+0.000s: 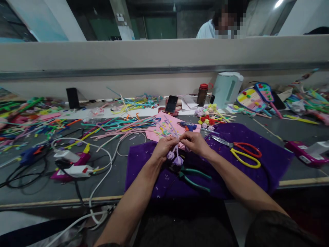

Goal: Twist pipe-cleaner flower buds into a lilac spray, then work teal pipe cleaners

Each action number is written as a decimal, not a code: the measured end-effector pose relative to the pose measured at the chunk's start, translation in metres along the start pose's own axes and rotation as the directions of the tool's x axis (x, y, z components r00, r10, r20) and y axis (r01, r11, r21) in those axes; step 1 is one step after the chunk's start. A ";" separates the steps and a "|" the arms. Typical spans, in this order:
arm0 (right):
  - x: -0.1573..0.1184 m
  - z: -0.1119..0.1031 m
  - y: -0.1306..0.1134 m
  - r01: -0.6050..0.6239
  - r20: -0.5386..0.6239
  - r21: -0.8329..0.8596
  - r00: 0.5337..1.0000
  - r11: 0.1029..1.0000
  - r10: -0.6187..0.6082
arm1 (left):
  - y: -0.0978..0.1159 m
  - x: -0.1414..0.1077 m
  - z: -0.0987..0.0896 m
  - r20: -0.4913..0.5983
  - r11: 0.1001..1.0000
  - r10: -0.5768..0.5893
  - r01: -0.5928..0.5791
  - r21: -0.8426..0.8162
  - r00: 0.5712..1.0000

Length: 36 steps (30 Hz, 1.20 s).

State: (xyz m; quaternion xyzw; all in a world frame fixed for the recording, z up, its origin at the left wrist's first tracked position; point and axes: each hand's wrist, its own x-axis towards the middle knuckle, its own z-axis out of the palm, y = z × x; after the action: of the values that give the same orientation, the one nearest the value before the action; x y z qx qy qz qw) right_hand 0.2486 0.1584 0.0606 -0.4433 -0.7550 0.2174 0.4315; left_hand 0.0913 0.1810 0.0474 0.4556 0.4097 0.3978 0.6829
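Observation:
My left hand (164, 147) and my right hand (194, 142) meet over a purple cloth (141, 164), fingers pinched together. Between them is a lilac pipe-cleaner flower (178, 160); its fuzzy blooms hang below my fingers and a pale stem rises above them. The fingertips hide the exact spot they grip. Just under the blooms lie pliers with green handles (196, 178), their jaws partly covered. Scissors with a red and a yellow handle (244, 154) rest on the cloth to the right. Beyond my hands, a blue glue gun (189, 127) lies on a pink sheet (154, 134).
Loose pipe cleaners (123, 125) spread across the table's left. A power strip (69, 168) with white cables sits at left, another strip (305, 154) at right. A phone (171, 104), red-capped bottle (203, 94) and kettle (226, 90) stand along the back. A person (207, 30) is beyond the partition.

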 end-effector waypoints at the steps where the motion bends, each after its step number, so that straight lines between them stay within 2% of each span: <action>1: 0.000 0.000 0.000 -0.006 0.001 0.003 1.000 1.000 0.006 | 0.000 0.000 0.001 -0.011 1.000 0.016 -0.015 0.005 1.000; 6: -0.001 0.002 0.001 -0.053 -0.005 0.020 0.999 0.998 0.053 | -0.002 0.000 0.002 -0.030 0.999 0.052 -0.051 0.020 0.998; 10: -0.002 0.003 -0.004 -0.029 -0.031 0.052 0.999 0.998 0.031 | 0.002 0.000 0.002 -0.050 0.999 0.039 -0.040 -0.023 0.998; 15: -0.004 -0.004 -0.007 -0.031 -0.146 0.117 0.988 0.993 0.048 | 0.011 0.001 -0.005 -0.082 0.986 0.008 -0.022 -0.166 0.997; 18: -0.002 -0.004 0.000 -0.121 -0.077 0.183 0.988 0.976 0.137 | 0.014 0.001 -0.008 -0.081 0.968 0.014 -0.034 -0.248 0.997; 21: 0.000 0.003 0.007 -0.209 0.045 0.356 0.977 0.911 0.206 | 0.014 -0.001 -0.006 -0.017 0.966 -0.005 0.001 -0.258 1.000; 25: -0.002 0.014 0.008 -0.210 0.073 0.567 0.976 0.797 0.206 | 0.011 -0.006 -0.001 0.094 0.970 -0.042 0.063 -0.235 0.995; 29: -0.004 0.015 0.004 -0.223 0.067 0.600 0.971 0.768 0.229 | 0.012 -0.009 0.000 0.159 0.972 -0.061 0.095 -0.214 0.985; 36: -0.002 0.010 0.002 -0.172 0.039 0.585 0.982 0.793 0.184 | 0.012 -0.008 0.001 0.131 0.984 -0.059 0.080 -0.161 0.990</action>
State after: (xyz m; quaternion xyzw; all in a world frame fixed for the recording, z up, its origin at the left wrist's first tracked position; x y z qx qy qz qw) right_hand 0.2422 0.1583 0.0529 -0.3600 -0.6020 0.4745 0.5319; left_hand 0.0873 0.1761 0.0607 0.4068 0.3471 0.3771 0.7562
